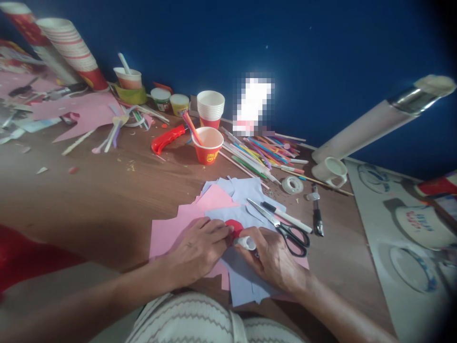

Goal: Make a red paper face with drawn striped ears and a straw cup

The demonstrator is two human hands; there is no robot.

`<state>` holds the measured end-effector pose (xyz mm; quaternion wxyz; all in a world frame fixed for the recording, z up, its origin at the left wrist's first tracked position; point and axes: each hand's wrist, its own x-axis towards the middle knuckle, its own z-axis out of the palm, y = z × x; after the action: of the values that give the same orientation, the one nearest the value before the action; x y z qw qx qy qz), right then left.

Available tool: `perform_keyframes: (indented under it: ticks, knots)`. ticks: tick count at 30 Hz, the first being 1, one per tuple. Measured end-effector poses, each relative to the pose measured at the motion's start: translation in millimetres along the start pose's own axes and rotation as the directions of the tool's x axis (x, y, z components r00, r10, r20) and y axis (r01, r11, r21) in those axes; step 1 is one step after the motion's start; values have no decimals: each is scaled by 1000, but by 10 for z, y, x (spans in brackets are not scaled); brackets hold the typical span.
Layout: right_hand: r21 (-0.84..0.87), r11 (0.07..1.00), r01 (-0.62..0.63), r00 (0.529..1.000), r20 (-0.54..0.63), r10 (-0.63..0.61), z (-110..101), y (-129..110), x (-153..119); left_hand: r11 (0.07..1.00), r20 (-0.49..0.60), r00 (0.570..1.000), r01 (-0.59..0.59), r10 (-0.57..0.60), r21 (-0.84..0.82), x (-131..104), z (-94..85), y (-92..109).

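My left hand (200,247) lies over the paper with bent fingers pressed on the edge of a small red paper piece (234,227). My right hand (273,252) is closed around a short white glue stick (247,243), whose hollow end faces me; its other end is hidden beside the red piece. Under both hands are stacked sheets of pink paper (164,236) and pale blue paper (246,281). Scissors (291,234) with black handles rest on the stack, right of my right hand, along with a white marker (291,219) with a black cap.
Behind the paper stand a red paper cup (207,152) and a cup stack (210,107). A red-handled tool (167,139), many coloured straws (264,152), a tape roll (292,185), a black pen (317,216) and a white mug (330,171) surround it. Pink scraps (85,112) lie left.
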<state>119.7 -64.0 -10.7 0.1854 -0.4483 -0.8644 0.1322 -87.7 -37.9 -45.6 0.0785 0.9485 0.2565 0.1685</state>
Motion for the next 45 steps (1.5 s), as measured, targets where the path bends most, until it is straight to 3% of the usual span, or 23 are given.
perform_keyframes:
  ticks: [14, 22, 37, 45]
  knots:
    - [-61, 997, -57, 997, -54, 54, -45, 187, -35, 999, 41, 999, 20, -18, -29, 53, -77, 3]
    - [-32, 996, -89, 996, -24, 88, -40, 289, 23, 1000, 38, 999, 18, -18, 3, 40, -61, 0]
    - [-76, 995, -69, 998, -16, 68, -1, 327, 216, 999, 29, 999, 29, -28, -27, 28, -48, -3]
    - [-59, 996, -64, 998, -19, 63, -58, 289, 114, 999, 29, 999, 29, -28, -22, 37, -65, 9]
